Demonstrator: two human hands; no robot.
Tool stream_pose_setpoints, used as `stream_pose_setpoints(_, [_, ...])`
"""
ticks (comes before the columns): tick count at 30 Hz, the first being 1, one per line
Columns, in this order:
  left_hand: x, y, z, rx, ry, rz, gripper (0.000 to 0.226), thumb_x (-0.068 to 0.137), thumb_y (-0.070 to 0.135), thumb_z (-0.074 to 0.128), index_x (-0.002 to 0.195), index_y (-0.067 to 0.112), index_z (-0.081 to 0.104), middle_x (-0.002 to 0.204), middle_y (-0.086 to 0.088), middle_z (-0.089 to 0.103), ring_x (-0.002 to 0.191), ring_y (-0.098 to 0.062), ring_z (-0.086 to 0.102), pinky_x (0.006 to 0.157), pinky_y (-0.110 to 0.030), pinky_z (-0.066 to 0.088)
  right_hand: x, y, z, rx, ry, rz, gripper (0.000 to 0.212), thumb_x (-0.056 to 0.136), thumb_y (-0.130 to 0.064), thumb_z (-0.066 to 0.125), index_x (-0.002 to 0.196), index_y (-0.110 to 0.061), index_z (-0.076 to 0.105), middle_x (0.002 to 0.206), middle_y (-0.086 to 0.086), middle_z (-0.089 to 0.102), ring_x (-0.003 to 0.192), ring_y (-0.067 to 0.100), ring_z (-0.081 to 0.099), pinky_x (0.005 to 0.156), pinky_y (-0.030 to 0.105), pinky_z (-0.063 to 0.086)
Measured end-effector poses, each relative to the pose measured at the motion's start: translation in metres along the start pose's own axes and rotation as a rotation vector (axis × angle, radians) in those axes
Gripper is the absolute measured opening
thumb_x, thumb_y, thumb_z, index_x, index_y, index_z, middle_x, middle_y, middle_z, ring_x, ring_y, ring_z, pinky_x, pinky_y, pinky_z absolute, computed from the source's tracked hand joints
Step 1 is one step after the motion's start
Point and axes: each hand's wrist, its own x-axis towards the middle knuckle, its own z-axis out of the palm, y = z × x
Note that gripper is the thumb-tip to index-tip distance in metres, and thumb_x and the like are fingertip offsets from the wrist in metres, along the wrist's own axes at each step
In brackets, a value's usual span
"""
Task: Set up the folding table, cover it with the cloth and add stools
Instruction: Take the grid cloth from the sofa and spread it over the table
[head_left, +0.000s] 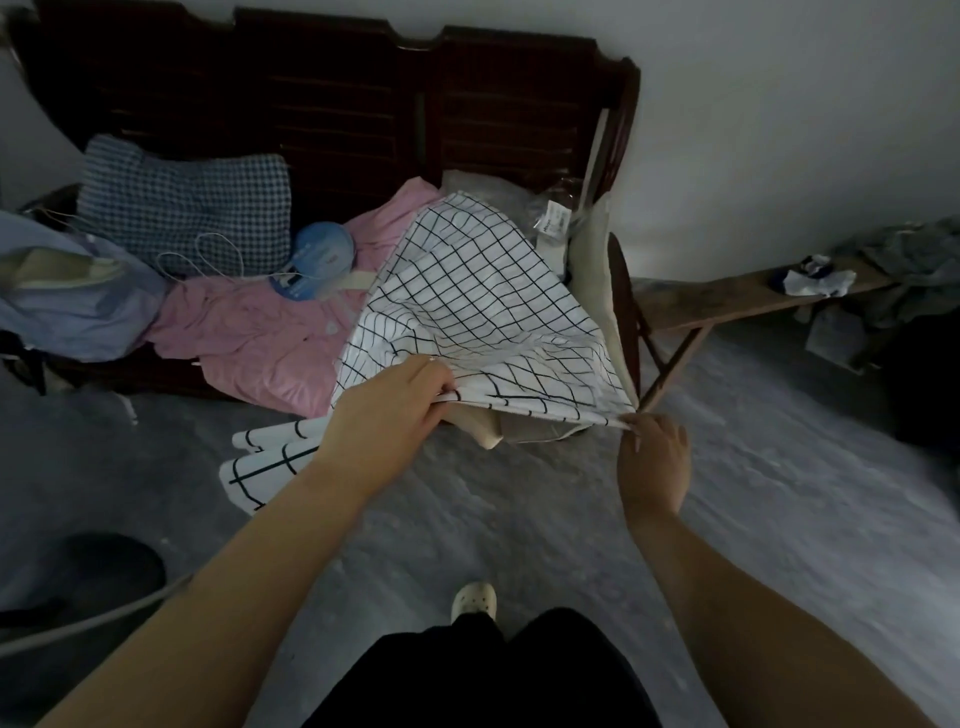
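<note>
Head view: both hands pinch cloth near edge, stretched left-right.

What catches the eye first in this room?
The white checked cloth in the middle, held at its near edge by the left hand and the right hand. Behind it, a dark wooden bench piled with a pink sheet and a checked pillow.

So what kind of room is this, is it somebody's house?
Probably a lived-in room at home, maybe a spare or storage room. A dark wooden bench is piled with clothes and a checked pillow, the floor is bare concrete, and both hands hold a white grid-patterned cloth.
</note>
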Motion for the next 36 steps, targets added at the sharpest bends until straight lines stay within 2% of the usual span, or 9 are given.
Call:
stream_pose_setpoints(4, [-0.017,0.019,0.002,0.037,-0.008,-0.007,0.012,0.078,0.018,0.068,0.084,0.015,0.058,0.078,0.0,0.058,0.059,-0.017,0.057,0.045,-0.01,0.019,0.007,0.021,-0.04,0.004,0.018,-0.132,0.021,0.089,-0.01,0.056,0.104,-0.019,0.067,0.11,-0.001,0.065,0.104,0.023,0.053,0.074,0.03,0.043])
stream_pose_setpoints(9, [-0.043,0.053,-0.002,0.025,-0.043,0.032,0.02,0.074,0.014,0.074,0.089,0.015,0.06,0.081,0.0,0.061,0.063,-0.017,0.059,0.042,-0.018,0.032,-0.004,0.059,-0.097,-0.011,0.036,-0.231,0.02,0.089,-0.017,0.056,0.105,-0.02,0.068,0.109,-0.001,0.066,0.106,0.016,0.053,0.073,0.026,0.043])
stream_pose_setpoints(15, [-0.079,0.111,0.002,0.016,-0.033,0.097,0.015,0.084,0.03,0.06,0.089,0.016,0.062,0.079,0.003,0.058,0.063,-0.012,0.053,0.049,-0.008,0.02,-0.043,0.118,-0.163,-0.086,0.032,-0.331,0.02,0.088,-0.013,0.059,0.104,-0.017,0.069,0.106,0.001,0.067,0.103,0.016,0.053,0.072,0.026,0.043])
stream_pose_setpoints(20, [-0.116,0.167,0.004,-0.032,-0.038,0.183,0.016,0.086,0.033,0.049,0.091,0.02,0.057,0.079,0.002,0.057,0.064,-0.015,0.053,0.044,-0.02,0.032,-0.097,0.169,-0.218,-0.146,0.066,-0.371,0.019,0.089,-0.008,0.057,0.104,-0.015,0.066,0.108,0.006,0.066,0.103,0.022,0.056,0.075,0.033,0.049])
stream_pose_setpoints(22, [-0.135,0.185,0.003,-0.054,-0.055,0.211,0.015,0.086,0.034,0.049,0.091,0.022,0.055,0.08,0.003,0.058,0.064,-0.014,0.053,0.045,-0.021,0.032,-0.121,0.183,-0.236,-0.154,0.073,-0.363,0.019,0.089,-0.007,0.056,0.104,-0.013,0.065,0.108,0.008,0.066,0.103,0.024,0.057,0.08,0.036,0.049])
stream_pose_setpoints(24, [-0.156,0.2,0.004,-0.069,-0.063,0.217,0.009,0.086,0.029,0.059,0.09,0.021,0.057,0.08,0.005,0.058,0.064,-0.013,0.055,0.045,-0.019,0.029,-0.149,0.194,-0.252,-0.174,0.093,-0.331,0.019,0.09,-0.009,0.053,0.105,-0.013,0.064,0.109,0.009,0.065,0.103,0.024,0.057,0.084,0.034,0.047])
stream_pose_setpoints(29, [-0.214,0.224,0.005,-0.13,-0.101,0.255,0.013,0.082,0.024,0.068,0.089,0.017,0.061,0.081,0.004,0.059,0.067,-0.015,0.057,0.047,-0.028,0.045,-0.237,0.213,-0.282,-0.207,0.144,-0.225,0.016,0.09,-0.01,0.055,0.102,-0.014,0.065,0.105,0.007,0.066,0.101,0.027,0.058,0.079,0.036,0.047])
stream_pose_setpoints(33, [-0.276,0.233,0.001,-0.203,-0.109,0.272,0.011,0.082,0.023,0.069,0.088,0.016,0.063,0.083,0.004,0.061,0.068,-0.015,0.058,0.05,-0.024,0.039,-0.329,0.214,-0.3,-0.288,0.154,-0.177,0.016,0.089,-0.007,0.056,0.101,-0.01,0.067,0.104,0.009,0.067,0.099,0.031,0.059,0.074,0.037,0.048])
stream_pose_setpoints(36, [-0.325,0.24,-0.006,-0.223,-0.128,0.252,0.01,0.083,0.024,0.067,0.088,0.017,0.063,0.083,0.003,0.061,0.067,-0.015,0.057,0.049,-0.024,0.035,-0.386,0.211,-0.31,-0.316,0.105,-0.138,0.023,0.091,-0.016,0.048,0.103,-0.011,0.067,0.106,0.009,0.067,0.1,0.03,0.058,0.075,0.036,0.047])
